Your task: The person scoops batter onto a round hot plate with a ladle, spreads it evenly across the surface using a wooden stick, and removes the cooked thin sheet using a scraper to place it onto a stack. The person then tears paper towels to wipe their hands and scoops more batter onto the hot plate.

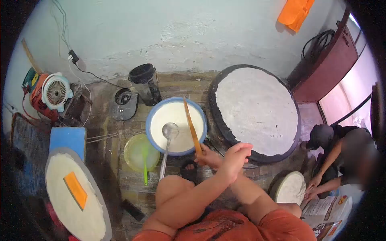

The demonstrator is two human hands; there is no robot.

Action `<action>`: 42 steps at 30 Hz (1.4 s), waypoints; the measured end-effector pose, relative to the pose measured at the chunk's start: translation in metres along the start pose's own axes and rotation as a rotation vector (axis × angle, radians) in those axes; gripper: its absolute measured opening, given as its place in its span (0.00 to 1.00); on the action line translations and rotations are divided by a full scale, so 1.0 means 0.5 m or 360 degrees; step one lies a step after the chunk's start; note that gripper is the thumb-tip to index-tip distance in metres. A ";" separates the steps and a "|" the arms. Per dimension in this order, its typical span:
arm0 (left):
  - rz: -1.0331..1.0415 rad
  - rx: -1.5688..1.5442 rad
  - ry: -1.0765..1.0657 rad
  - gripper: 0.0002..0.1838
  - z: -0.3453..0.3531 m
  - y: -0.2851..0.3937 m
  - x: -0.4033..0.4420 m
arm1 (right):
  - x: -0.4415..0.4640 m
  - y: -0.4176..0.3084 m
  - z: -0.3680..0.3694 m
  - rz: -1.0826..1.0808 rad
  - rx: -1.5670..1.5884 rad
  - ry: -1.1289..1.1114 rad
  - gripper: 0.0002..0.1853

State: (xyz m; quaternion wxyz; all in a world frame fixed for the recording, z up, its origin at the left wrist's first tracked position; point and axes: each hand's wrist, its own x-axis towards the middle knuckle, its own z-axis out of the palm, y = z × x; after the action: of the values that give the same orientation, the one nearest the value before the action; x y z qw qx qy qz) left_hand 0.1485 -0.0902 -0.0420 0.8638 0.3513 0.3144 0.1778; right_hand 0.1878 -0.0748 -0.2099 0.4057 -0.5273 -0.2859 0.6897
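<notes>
Hands, two, sit with forearms crossed: the right hand (209, 156) clasps one wooden stick (190, 122); the left hand (237, 160) is above the right forearm, fingers bent — whether it grips anything, I cannot tell. The stick reaches over one blue-rimmed tub (175, 100) of white liquid, ahead and left of the hands. One metal ladle (170, 130) rests in it, handle over the near rim. Left of the tub is one yellowish bowl (130, 153) with one green spatula (145, 166). Ahead and right of the hands lies one large dark-rimmed griddle (257, 112), pale-coated. One sandalled foot (188, 170) stands between right hand and bowl. Farther left: one fan (56, 94), one pale-topped round (88, 221) bearing one orange piece (75, 190). Right of the hands, one co-worker (325, 154) crouches — both hands at one smaller pale disc (291, 188).
</notes>
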 end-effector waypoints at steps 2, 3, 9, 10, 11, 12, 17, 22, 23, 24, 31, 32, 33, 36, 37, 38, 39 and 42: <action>0.0022 0.0002 0.0015 0.15 -0.003 0.009 0.005 | -0.007 0.060 0.003 0.0177 -0.0133 0.0128 0.35; 0.0022 0.0004 0.0031 0.15 -0.006 0.013 0.005 | -0.033 0.060 0.006 0.0249 -0.0092 0.0162 0.34; 0.0087 -0.0006 0.0053 0.15 -0.026 0.047 -0.007 | -0.141 0.220 -0.049 -0.0528 -0.1455 0.0017 0.24; 0.0099 0.0010 0.0085 0.14 -0.033 0.054 -0.010 | -0.163 0.228 -0.053 -0.0056 -0.1551 -0.0020 0.23; 0.0183 -0.0050 0.0096 0.15 -0.047 0.056 -0.007 | -0.187 0.234 -0.053 0.0417 -0.1630 -0.0062 0.22; 0.0207 -0.0059 0.0137 0.15 -0.051 0.069 -0.014 | -0.214 0.280 -0.072 0.0314 -0.1574 -0.0051 0.23; 0.0975 -0.0149 0.0668 0.21 -0.129 0.181 -0.118 | -0.321 0.292 -0.061 0.0561 -0.0999 0.0042 0.23; 0.1515 -0.0173 0.1073 0.22 -0.300 0.211 -0.267 | -0.361 0.266 -0.046 0.0572 -0.0634 0.0144 0.21; 0.1455 0.0212 0.1360 0.21 -0.361 0.203 -0.298 | -0.331 0.388 -0.144 0.0304 -0.1183 0.0035 0.21; 0.1364 0.0608 0.1628 0.20 -0.427 0.191 -0.332 | -0.333 0.367 -0.127 0.0295 -0.1190 0.0014 0.21; 0.0100 0.2632 0.2737 0.09 -0.787 0.050 -0.672 | -0.336 0.285 -0.048 0.0145 -0.1660 0.0035 0.19; -0.0173 0.2283 0.2916 0.08 -0.838 0.024 -0.705 | -0.347 0.256 -0.024 0.0165 -0.1772 0.0020 0.18; -0.0166 0.2489 0.2700 0.09 -0.845 0.007 -0.741 | -0.344 0.268 -0.026 0.0222 -0.1729 0.0047 0.19; -0.0302 0.2511 0.2667 0.16 -0.816 0.010 -0.762 | -0.337 0.280 -0.024 0.0191 -0.1815 0.0095 0.24; -0.0150 0.2842 0.2460 0.14 -0.859 -0.012 -0.785 | -0.328 0.274 -0.017 0.0306 -0.1872 0.0059 0.24; -0.0075 0.2650 0.2370 0.12 -0.804 0.006 -0.790 | -0.331 0.265 -0.014 0.0421 -0.1920 0.0009 0.24; -0.0058 0.2757 0.2338 0.11 -0.827 -0.002 -0.792 | -0.338 0.255 -0.012 0.0436 -0.1874 0.0085 0.24; -0.0064 0.3082 0.2312 0.11 -0.874 -0.015 -0.814 | -0.353 0.219 0.002 0.0272 -0.1795 0.0178 0.25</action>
State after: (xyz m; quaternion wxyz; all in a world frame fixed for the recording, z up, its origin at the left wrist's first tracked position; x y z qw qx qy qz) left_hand -0.4433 -0.0940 -0.1201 -0.1322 0.6656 0.7345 0.0111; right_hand 0.1791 -0.2823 -0.2121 0.0190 -0.7191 -0.5442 0.4317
